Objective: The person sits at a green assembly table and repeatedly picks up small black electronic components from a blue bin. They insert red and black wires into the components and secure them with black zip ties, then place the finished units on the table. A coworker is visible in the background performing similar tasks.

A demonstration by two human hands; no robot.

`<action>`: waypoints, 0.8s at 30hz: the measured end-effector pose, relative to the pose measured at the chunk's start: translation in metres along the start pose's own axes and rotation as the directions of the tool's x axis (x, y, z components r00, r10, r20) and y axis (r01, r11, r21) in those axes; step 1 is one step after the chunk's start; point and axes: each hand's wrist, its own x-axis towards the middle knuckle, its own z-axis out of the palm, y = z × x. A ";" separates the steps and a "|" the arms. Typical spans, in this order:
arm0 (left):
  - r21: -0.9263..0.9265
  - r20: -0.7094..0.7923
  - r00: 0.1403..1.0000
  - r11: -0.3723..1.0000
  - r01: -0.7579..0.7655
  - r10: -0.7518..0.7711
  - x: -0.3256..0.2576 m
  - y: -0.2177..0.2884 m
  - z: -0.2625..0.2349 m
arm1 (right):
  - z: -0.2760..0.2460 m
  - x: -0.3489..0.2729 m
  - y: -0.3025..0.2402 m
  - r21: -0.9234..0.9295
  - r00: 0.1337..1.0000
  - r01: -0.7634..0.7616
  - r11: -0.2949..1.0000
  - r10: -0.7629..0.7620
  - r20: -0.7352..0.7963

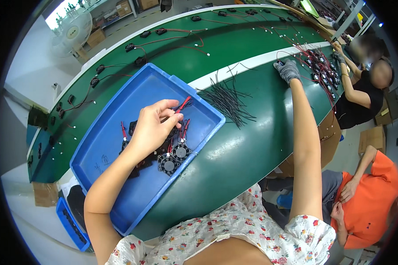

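Red and black wires [182,106] sit pinched between the thumb and fingers of the left hand [151,128], whose grip is closed on them just above the blue tray [119,97]. The wires point up and to the right, away from the person, and their long axis runs on that same diagonal, from the fingertips back down toward the small black fans [174,157] lying in the tray under the palm. The fans lie flat, round faces up, touching one another.

The risk, as it seems, is tangling: the leads of several fans cross each other, so pulling one lead could drag a neighbour along or strain the thin wire where it joins its fan.

The right hand [288,70], in a grey glove, is stretched far out on the green counter [234,145] with its fingers curled at the white stripe; what it grips, if anything, cannot be told. Between the hands lies a loose pile of black ties [227,99], near the tray corner, which a sleeve or forearm could scatter.
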 end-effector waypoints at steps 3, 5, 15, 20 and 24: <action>0.332 -0.067 0.981 0.931 -0.151 0.183 0.000 -0.007 -0.002 | -0.002 -0.003 0.001 0.101 0.999 0.026 0.995 -0.022 -0.037; 0.516 -0.081 0.929 0.813 -0.270 0.360 0.002 -0.007 0.004 | -0.004 -0.006 0.007 0.240 0.977 0.131 0.962 -0.085 -0.193; 0.043 0.074 0.881 0.881 -0.471 0.468 0.030 0.057 0.061 | -0.084 -0.127 -0.071 0.796 0.835 0.544 0.265 -0.077 -0.544; -0.195 0.035 0.845 0.833 -0.518 0.533 0.032 0.085 0.099 | -0.101 -0.207 -0.105 0.756 0.786 0.619 0.215 -0.153 -0.600; -0.348 0.081 0.807 0.775 -0.527 0.585 0.029 0.091 0.106 | -0.116 -0.244 -0.109 0.790 0.823 0.564 0.242 -0.241 -0.514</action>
